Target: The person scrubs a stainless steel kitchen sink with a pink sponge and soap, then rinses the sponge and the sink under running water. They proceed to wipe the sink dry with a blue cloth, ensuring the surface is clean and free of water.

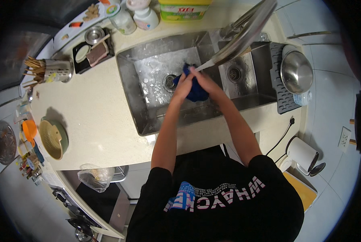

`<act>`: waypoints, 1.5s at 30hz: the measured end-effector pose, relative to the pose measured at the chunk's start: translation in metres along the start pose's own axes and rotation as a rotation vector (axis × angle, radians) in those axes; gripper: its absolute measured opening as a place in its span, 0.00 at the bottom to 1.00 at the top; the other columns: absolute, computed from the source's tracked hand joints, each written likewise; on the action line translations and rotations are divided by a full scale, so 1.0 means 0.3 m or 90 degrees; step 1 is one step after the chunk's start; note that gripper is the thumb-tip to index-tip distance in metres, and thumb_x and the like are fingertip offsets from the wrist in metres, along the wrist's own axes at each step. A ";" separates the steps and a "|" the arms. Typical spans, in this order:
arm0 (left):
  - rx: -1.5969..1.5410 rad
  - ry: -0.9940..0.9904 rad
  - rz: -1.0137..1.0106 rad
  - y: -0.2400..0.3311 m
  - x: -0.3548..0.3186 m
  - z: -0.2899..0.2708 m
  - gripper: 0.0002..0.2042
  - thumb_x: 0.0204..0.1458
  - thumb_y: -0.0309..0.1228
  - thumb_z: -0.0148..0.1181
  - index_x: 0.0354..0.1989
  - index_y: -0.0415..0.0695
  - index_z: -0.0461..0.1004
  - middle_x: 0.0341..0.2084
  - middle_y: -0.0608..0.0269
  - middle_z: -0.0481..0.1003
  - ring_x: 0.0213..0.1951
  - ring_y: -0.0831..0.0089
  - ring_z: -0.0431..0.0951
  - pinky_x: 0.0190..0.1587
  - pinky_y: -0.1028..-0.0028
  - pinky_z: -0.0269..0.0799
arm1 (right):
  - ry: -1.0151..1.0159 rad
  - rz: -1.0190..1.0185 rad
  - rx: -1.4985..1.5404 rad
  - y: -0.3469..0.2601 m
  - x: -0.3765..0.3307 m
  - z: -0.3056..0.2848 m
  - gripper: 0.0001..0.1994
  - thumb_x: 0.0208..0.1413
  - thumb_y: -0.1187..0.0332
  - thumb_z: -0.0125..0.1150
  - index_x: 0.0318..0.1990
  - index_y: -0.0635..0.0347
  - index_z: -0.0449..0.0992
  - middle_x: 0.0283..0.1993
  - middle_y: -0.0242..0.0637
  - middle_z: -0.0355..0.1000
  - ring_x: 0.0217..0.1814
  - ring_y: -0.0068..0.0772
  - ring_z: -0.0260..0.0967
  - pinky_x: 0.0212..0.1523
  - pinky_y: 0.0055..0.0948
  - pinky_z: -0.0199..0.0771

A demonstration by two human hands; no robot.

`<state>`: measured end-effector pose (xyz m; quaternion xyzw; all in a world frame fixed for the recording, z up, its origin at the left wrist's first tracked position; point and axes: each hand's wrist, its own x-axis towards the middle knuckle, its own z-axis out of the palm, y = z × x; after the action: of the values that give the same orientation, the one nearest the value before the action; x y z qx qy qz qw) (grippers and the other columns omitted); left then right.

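Both my arms reach over a double-bowl steel sink. Between my hands hangs a dark blue cloth, bunched up above the left bowl near the divider. My left hand is closed on its left side, and my right hand grips it from the right. From the faucet at the upper right, a stream of water falls onto the cloth at my fingertips. Beyond my left hand, the drain of the left bowl shows, with wet, shiny metal around it.
Right of the sink, a steel bowl rests on a grey drying mat. A yellow tub and a white bottle stand behind. Leftward are a black tray, a utensil holder and a green-rimmed colander.
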<state>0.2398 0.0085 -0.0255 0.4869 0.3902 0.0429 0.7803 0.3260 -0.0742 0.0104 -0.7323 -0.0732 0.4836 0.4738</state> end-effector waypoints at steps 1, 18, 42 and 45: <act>0.047 -0.016 0.148 -0.034 0.007 0.023 0.20 0.58 0.42 0.48 0.51 0.39 0.67 0.40 0.62 0.73 0.39 0.72 0.72 0.47 0.74 0.65 | -0.008 0.070 -0.084 0.060 0.059 -0.057 0.38 0.54 0.38 0.47 0.57 0.67 0.65 0.52 0.42 0.68 0.51 0.32 0.66 0.51 0.26 0.63; 0.695 0.366 0.407 0.205 -0.505 -0.553 0.13 0.51 0.25 0.54 0.45 0.36 0.70 0.47 0.48 0.68 0.57 0.48 0.63 0.59 0.57 0.55 | 0.488 -0.375 0.394 -0.128 0.361 0.093 0.11 0.57 0.61 0.55 0.38 0.61 0.72 0.28 0.31 0.68 0.29 0.28 0.64 0.29 0.28 0.64; 0.943 -0.008 0.644 1.155 0.220 0.080 0.20 0.38 0.39 0.69 0.37 0.41 0.72 0.24 0.56 0.73 0.30 0.60 0.75 0.37 0.68 0.71 | 0.596 -0.456 -0.295 -0.166 0.413 -0.009 0.17 0.61 0.66 0.49 0.46 0.77 0.68 0.55 0.54 0.58 0.50 0.54 0.61 0.49 0.40 0.65; 0.768 -0.164 0.604 1.163 0.239 0.065 0.17 0.37 0.35 0.71 0.30 0.43 0.68 0.23 0.60 0.71 0.27 0.70 0.71 0.33 0.73 0.68 | 0.629 -0.581 -0.357 -0.172 0.387 -0.008 0.17 0.59 0.67 0.50 0.45 0.77 0.68 0.49 0.54 0.61 0.50 0.54 0.60 0.49 0.42 0.63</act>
<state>0.4112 0.2087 0.2149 0.9434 0.0020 0.0957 0.3176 0.4064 0.0179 -0.0239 -0.8556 -0.2697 -0.1863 0.4007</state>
